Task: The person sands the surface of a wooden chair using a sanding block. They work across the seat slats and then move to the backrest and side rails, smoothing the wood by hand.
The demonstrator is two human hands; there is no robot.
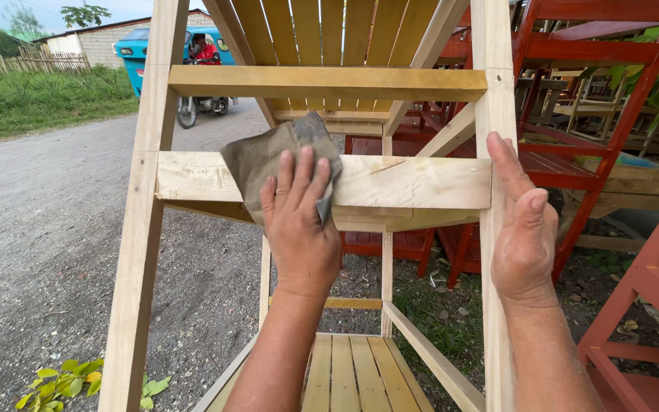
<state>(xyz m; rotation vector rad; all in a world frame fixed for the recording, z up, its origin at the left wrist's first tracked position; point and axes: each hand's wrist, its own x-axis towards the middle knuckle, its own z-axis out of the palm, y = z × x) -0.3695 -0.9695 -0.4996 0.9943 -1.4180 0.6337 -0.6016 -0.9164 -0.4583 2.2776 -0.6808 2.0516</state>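
Both forearms are bare, with no sleeves, gloves, rings or watch.

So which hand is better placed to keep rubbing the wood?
Probably the left hand: it presses the sandpaper flat on the crossbar. The right hand holds nothing and rests open against the post, seemingly steadying it.

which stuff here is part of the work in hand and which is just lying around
In use:
- left hand pressing a grey-brown abrasive sheet on the pale wooden crossbar
- right hand against the unpainted wooden upright

Lying about:
- red painted wooden shelving
- blue three-wheeler
- green leafy twig
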